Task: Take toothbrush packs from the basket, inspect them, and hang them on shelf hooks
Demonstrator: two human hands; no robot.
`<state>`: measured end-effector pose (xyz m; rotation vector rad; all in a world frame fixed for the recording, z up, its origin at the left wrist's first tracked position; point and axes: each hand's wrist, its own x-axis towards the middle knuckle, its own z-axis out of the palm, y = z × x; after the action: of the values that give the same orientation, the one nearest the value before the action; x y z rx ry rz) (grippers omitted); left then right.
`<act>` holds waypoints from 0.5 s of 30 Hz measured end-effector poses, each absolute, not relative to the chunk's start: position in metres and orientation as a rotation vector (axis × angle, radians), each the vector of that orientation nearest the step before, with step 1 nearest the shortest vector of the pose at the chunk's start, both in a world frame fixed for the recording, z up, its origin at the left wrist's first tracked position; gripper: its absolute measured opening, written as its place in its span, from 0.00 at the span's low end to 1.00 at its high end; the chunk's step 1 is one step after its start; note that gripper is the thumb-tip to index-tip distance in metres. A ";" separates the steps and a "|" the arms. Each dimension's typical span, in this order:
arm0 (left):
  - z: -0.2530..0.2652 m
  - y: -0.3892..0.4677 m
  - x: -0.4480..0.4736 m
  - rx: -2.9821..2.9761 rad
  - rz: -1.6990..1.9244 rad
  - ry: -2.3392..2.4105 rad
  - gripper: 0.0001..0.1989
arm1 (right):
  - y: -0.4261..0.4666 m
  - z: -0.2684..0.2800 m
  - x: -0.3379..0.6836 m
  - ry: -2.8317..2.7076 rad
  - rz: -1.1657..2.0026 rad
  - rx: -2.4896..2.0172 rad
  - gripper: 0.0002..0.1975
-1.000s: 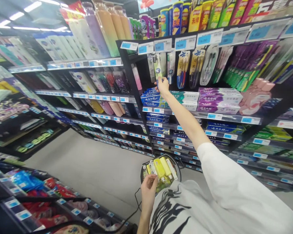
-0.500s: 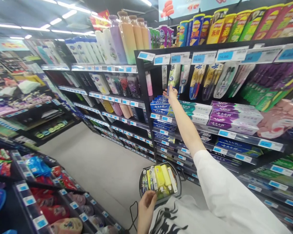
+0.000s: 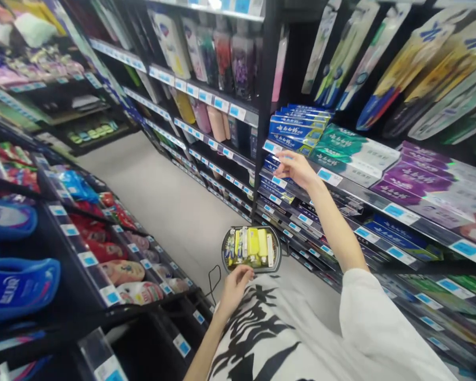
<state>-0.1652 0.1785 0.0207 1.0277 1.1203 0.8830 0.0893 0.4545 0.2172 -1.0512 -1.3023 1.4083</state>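
My right hand (image 3: 295, 168) is in front of the shelf edge, just below blue toothpaste boxes (image 3: 295, 127). Its fingers are loosely bent and apart, with nothing seen between them. Packaged toothbrushes (image 3: 335, 74) hang on hooks above it. Low in front of my body, my left hand (image 3: 237, 280) has its fingers curled together at the near rim of a dark shopping basket (image 3: 224, 253). What those fingers hold, if anything, is hidden. Yellow bottles (image 3: 257, 244) and several slim packs (image 3: 238, 243) lie in the basket.
Green toothpaste boxes (image 3: 341, 148) and purple ones (image 3: 412, 174) line the shelf to the right. Bottles (image 3: 226, 58) stand on shelving ahead. At left is a rack with blue jugs (image 3: 19, 288) and bagged goods (image 3: 77, 185). Grey floor (image 3: 143, 169) runs between; a black cord (image 3: 214, 280) hangs near the basket.
My right hand has left the hanging toothbrush packs and come down and back towards me, below the toothpaste boxes. The view has tilted downward. My left hand stays by the basket.
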 end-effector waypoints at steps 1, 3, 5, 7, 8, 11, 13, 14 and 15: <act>0.021 0.178 -0.164 1.014 0.880 1.130 0.20 | 0.445 0.197 0.091 -1.339 1.461 -1.082 0.15; 0.020 0.178 -0.163 0.979 0.875 1.154 0.21 | 0.427 0.147 0.093 -1.311 1.568 -1.181 0.16; 0.018 0.177 -0.163 0.953 0.879 1.174 0.21 | 0.407 0.090 0.093 -1.149 1.698 -1.352 0.17; 0.015 0.174 -0.163 0.931 0.890 1.195 0.22 | 0.381 0.034 0.090 -0.871 1.768 -1.565 0.18; 0.013 0.173 -0.163 0.920 0.893 1.207 0.22 | 0.366 0.008 0.088 -0.809 1.776 -1.634 0.17; 0.005 0.168 -0.164 0.879 0.901 1.245 0.23 | 0.315 -0.057 0.079 -0.698 1.749 -1.813 0.13; -0.001 0.165 -0.162 0.835 0.913 1.258 0.23 | 0.280 -0.088 0.076 -0.644 1.702 -1.957 0.09; -0.005 0.165 -0.161 0.805 0.920 1.263 0.24 | 0.265 -0.100 0.076 -0.629 1.686 -2.031 0.08; -0.008 0.164 -0.160 0.768 0.929 1.272 0.24 | 0.252 -0.110 0.078 -0.624 1.680 -2.101 0.07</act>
<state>-0.1603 0.1642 -0.0080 0.7678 1.2716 0.9292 0.0783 0.2516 -0.1104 -2.1008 -0.6245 1.6796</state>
